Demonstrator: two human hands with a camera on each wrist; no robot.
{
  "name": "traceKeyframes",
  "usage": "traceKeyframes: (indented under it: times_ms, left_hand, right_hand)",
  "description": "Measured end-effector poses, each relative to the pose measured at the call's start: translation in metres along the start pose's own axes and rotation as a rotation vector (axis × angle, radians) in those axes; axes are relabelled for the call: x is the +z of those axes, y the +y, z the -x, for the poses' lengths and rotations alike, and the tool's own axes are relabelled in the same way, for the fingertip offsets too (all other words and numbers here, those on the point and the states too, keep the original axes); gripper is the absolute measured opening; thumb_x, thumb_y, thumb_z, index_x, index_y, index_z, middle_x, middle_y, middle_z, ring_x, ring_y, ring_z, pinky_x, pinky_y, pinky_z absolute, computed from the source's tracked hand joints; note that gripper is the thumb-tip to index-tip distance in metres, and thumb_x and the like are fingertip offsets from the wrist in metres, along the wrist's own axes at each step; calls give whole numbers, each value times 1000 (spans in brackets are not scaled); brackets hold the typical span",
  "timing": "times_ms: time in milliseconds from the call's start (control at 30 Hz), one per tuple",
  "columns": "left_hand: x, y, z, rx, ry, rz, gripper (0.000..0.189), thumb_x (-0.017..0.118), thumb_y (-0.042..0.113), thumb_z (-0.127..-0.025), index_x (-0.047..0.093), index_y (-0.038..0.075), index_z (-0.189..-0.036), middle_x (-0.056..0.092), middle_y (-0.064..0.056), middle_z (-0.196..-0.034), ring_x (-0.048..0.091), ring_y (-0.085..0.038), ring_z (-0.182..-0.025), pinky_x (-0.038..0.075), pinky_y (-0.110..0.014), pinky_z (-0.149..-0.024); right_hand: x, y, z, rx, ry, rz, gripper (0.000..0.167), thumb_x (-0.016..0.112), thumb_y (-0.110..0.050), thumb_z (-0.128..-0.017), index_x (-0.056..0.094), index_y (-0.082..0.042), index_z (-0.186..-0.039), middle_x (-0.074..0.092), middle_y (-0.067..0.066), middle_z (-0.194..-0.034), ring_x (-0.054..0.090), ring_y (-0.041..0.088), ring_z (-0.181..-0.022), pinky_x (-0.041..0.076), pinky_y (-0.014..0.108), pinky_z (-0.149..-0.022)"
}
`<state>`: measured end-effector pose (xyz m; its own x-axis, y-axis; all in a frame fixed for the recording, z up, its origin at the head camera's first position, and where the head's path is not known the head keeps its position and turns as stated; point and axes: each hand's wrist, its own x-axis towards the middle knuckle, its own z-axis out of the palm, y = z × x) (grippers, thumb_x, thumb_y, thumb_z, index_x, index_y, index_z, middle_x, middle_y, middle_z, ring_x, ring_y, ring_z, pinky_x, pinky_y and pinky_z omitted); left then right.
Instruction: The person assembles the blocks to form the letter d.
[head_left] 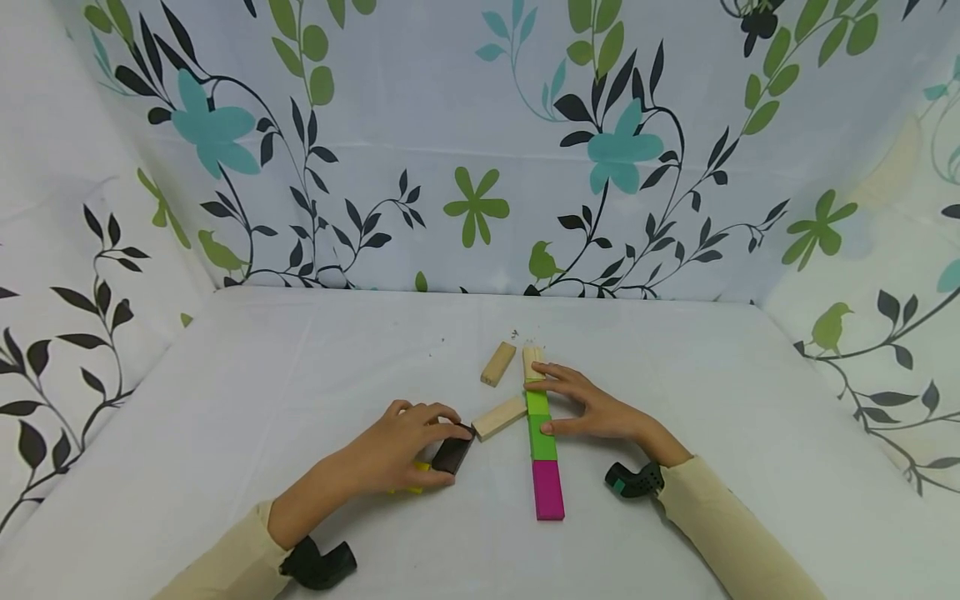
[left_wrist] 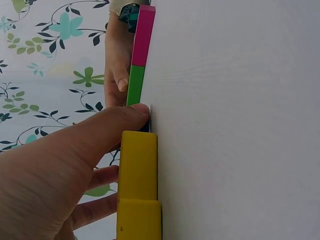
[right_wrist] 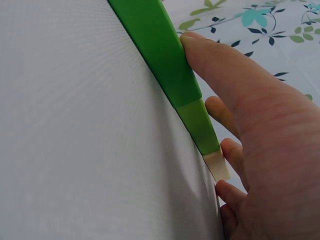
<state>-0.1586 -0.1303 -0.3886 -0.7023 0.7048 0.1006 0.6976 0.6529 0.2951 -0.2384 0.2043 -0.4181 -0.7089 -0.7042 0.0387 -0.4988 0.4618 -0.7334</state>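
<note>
My left hand [head_left: 408, 446] pinches a dark block [head_left: 453, 454] between thumb and fingers, low over the white table. Yellow blocks [left_wrist: 139, 167] sit beside that hand, mostly hidden under it in the head view. A straight row of blocks runs away from me: a magenta block [head_left: 548, 492], a green block [head_left: 543, 438], a lime block [head_left: 537, 403] and a plain wooden block [head_left: 532, 358] at the far end. Along the row's right side lies my right hand [head_left: 600, 408], its thumb tip at the green block and its extended fingertips at the wooden one.
One loose wooden block [head_left: 500, 418] lies slantwise between the dark block and the row. Another wooden block [head_left: 498, 364] rests farther back, left of the row's far end. Patterned cloth [head_left: 390, 150] hangs behind the white tabletop [head_left: 300, 350] and at both sides.
</note>
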Motion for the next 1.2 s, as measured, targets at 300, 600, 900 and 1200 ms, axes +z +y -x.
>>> traceKeyframes:
  times_ms: [300, 600, 900, 1200]
  left_hand:
    - [0, 2, -2, 11, 35, -45, 49, 72, 45, -85, 61, 25, -129, 55, 1, -128, 54, -17, -115, 37, -50, -97]
    - [-1, 3, -5, 17, 53, -64, 50, 71, 45, -85, 60, 23, -129, 55, -1, -128, 55, -16, -114, 38, -49, -95]
    - [4, 0, -6, 15, 130, -103, 51, 67, 50, -86, 59, 23, -129, 56, 0, -128, 55, -17, -115, 40, -48, -96]
    - [-1, -11, 2, -40, 210, -134, 45, 68, 44, -87, 63, 20, -125, 57, -3, -129, 52, -23, -122, 40, -48, -100]
  right_hand:
    - [0, -1, 1, 5, 4, -3, 61, 73, -26, -87, 51, -21, -143, 20, 5, -161, 8, 34, -148, 14, 70, -109]
    - [0, 1, 1, -2, 7, 2, 60, 73, -26, -87, 51, -22, -143, 21, 5, -160, 9, 33, -148, 14, 70, -109]
    - [1, 0, 1, -1, 11, -1, 60, 73, -26, -86, 51, -21, -143, 21, 5, -161, 8, 33, -148, 13, 70, -109]
    - [0, -2, 1, -7, 8, 3, 60, 73, -26, -87, 51, -20, -143, 21, 6, -161, 8, 34, -148, 13, 70, -109]
